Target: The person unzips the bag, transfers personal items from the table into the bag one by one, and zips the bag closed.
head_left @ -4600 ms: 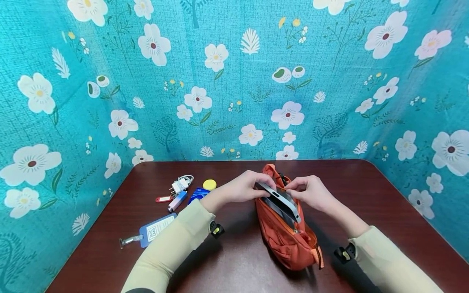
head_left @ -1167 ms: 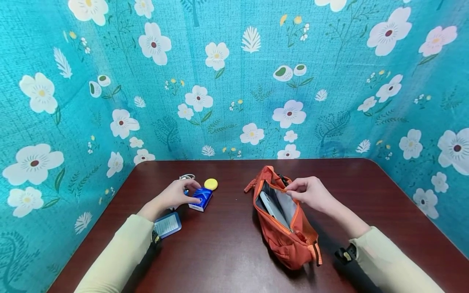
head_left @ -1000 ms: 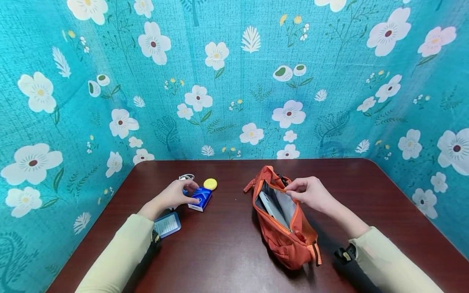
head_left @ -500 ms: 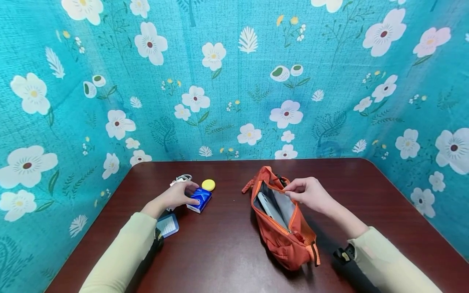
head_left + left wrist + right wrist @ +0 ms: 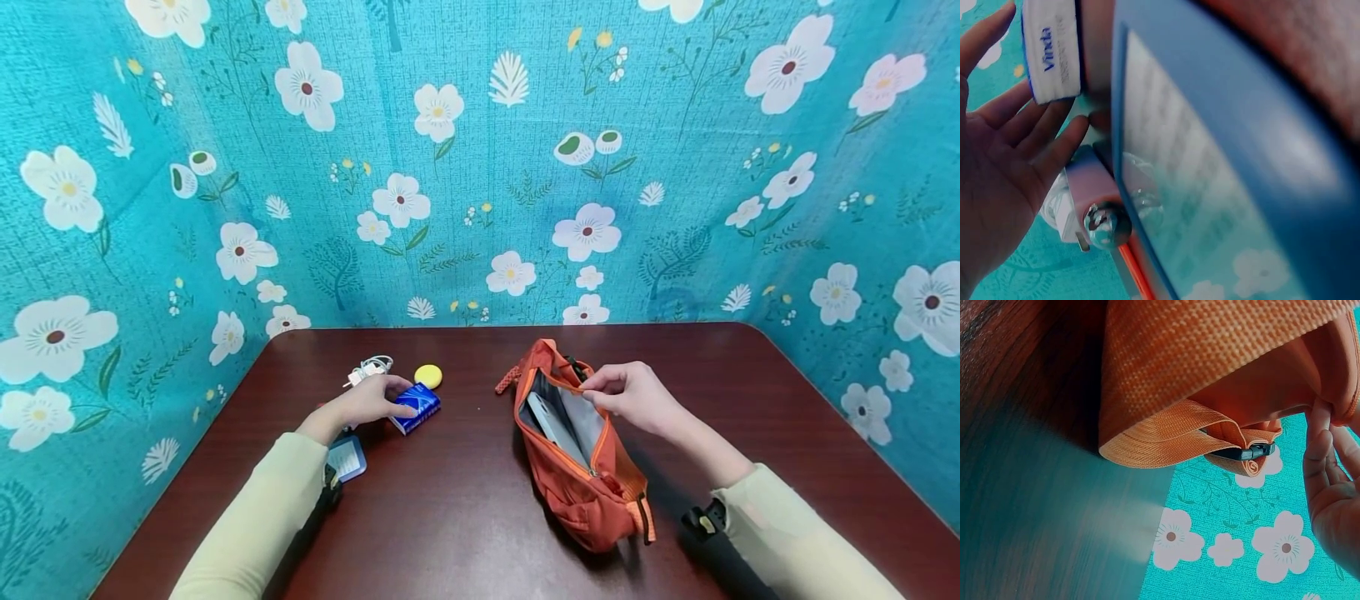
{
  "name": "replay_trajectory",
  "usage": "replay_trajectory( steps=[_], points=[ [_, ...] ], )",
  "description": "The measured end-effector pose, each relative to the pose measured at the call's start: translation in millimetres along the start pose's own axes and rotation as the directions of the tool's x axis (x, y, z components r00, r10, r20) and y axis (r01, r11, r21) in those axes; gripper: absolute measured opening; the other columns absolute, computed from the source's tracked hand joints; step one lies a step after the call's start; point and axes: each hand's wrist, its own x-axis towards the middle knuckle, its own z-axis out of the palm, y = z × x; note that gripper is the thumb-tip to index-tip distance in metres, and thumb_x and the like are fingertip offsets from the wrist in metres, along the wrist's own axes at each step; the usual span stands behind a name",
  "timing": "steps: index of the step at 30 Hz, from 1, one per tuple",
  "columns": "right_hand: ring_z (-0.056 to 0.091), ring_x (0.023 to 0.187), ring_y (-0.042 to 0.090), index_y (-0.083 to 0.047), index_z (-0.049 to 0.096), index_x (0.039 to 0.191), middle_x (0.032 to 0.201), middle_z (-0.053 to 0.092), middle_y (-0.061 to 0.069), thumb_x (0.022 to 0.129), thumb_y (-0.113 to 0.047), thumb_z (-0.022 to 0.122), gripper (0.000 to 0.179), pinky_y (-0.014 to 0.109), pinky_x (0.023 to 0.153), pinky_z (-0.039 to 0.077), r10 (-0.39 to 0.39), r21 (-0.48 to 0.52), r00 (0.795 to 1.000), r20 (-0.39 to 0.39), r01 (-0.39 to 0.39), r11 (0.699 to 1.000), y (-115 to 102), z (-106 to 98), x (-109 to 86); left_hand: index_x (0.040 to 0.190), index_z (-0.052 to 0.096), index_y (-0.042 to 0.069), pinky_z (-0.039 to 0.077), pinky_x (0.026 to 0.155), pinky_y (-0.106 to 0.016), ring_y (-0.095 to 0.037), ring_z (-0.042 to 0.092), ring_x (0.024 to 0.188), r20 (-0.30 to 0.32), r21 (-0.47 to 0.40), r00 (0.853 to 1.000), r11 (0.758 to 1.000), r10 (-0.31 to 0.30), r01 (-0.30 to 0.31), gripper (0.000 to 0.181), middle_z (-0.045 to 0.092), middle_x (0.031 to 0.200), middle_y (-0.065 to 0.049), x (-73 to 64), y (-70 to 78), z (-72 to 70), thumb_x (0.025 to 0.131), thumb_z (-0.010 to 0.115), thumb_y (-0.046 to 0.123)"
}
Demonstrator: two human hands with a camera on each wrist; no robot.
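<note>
In the head view my left hand [image 5: 367, 400] grips a blue tissue pack [image 5: 422, 403] between thumb and fingers, at the table's left. The pack's white end, marked Vinda, shows in the left wrist view, where the tissue pack [image 5: 1054, 53] sits by the spread fingers [image 5: 1054, 144]. To the right, my right hand [image 5: 633, 393] pinches the far-right rim of an orange bag [image 5: 573, 492] and holds its mouth wide. A flat grey device [image 5: 555, 427] lies inside against the grey lining. Only part of the bag and strap shows in the right wrist view.
Beside the pack lies a yellow round case [image 5: 428, 376]. A white charger with its cable [image 5: 369, 369] is behind my left hand. Near my left wrist is a blue card holder [image 5: 347, 458]. A pink-blue cylinder [image 5: 1092, 181] shows in the left wrist view.
The grey device went from my left hand into the bag. My left hand moved left to the tissue pack, which has just tilted and turned slightly. My right hand stays on the rim.
</note>
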Motion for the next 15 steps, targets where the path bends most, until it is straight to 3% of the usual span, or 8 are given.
replay_trajectory(
  steps=[4,15],
  points=[
    [0.052,0.053,0.015,-0.006,0.075,0.095,0.072,0.067,0.001,0.088,-0.005,0.069,0.01,0.026,0.045,0.038,-0.001,0.002,1.0,0.003,0.001,1.0,-0.6,0.1,-0.5,0.13,0.057,0.004,0.046,0.095,-0.045,-0.029,0.056,0.112,0.015,-0.002,1.0,1.0,0.007,-0.007,0.063,0.06,0.125,-0.013,1.8,4.0,3.2,0.079,0.081,0.033],
    [0.054,0.054,0.016,-0.006,0.075,0.095,0.073,0.067,0.003,0.088,-0.005,0.069,0.009,0.026,0.045,0.04,-0.01,0.005,1.0,0.006,0.01,1.0,0.6,-0.8,-1.1,0.123,0.059,0.009,0.044,0.096,-0.048,-0.033,0.056,0.11,0.053,-0.026,0.985,0.986,0.164,-0.162,0.053,0.06,0.121,-0.018,0.9,13.9,5.3,0.077,0.083,0.014]
  ],
)
